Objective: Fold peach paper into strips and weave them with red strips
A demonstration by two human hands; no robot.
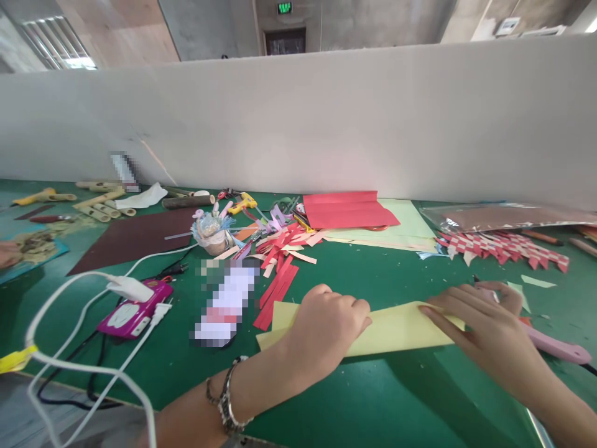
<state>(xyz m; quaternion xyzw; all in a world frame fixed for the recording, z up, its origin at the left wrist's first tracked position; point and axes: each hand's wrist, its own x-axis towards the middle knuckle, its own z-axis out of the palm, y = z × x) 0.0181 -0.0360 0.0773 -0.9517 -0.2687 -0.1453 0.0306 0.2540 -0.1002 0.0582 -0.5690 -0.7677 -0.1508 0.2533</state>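
A long piece of yellow paper (396, 330), folded over lengthwise, lies at an angle above the green table. My left hand (329, 330), with bracelets at the wrist, is closed on its left part, fingers curled over the top edge. At the other end, my right hand (480, 330) pinches the paper between thumb and fingers. Partly hidden behind that hand is a tool with a pink handle (559, 346); I cannot make out its kind. Red paper strips (280, 286) lie just beyond my left hand.
Red sheets (347, 210) rest on pale green paper (410, 221) at the back. A woven red-and-white paper piece (508, 249) lies right. Left are a phone (226, 305), a magenta power strip (135, 308) with looping white cables, bamboo pieces (100, 208) and another person's hand (8, 254).
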